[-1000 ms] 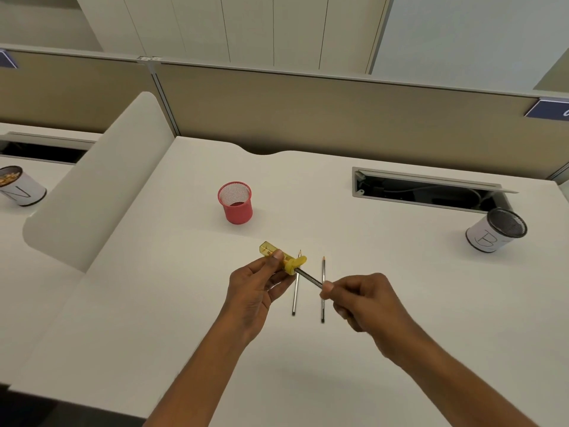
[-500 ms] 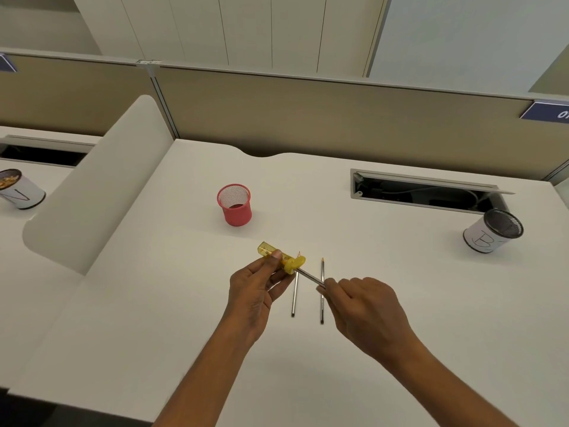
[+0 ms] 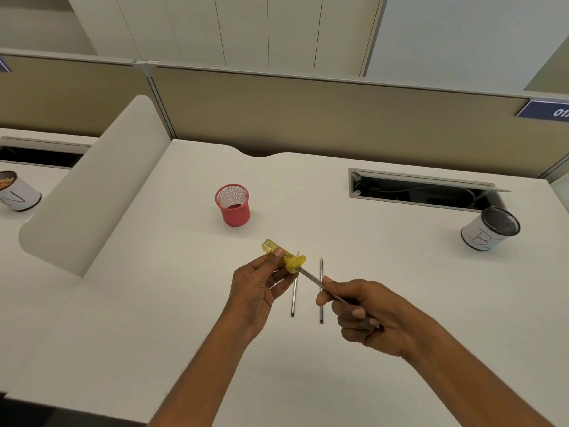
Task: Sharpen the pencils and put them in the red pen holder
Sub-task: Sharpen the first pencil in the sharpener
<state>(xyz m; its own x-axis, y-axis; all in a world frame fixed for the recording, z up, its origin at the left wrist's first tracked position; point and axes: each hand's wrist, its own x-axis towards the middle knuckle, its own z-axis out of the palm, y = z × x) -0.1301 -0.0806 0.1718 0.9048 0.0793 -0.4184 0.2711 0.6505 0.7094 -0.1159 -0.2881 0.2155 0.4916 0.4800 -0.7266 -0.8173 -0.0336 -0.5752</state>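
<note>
The fingers point(image 3: 327, 281) of the right hand point(image 3: 369, 315) pinch the pencil point(image 3: 308, 275) partway down its shaft. Since half a second ago that hand has rolled over so its curled fingertips face up, which turns the pencil while its tip stays inside the yellow sharpener point(image 3: 284, 257) gripped by the left hand point(image 3: 255, 291). Sharpening looks underway; two other pencils point(image 3: 293, 298) lie on the desk point(image 3: 154, 303) beneath, and the red pen holder point(image 3: 233, 208) farther back shows none inside.
</note>
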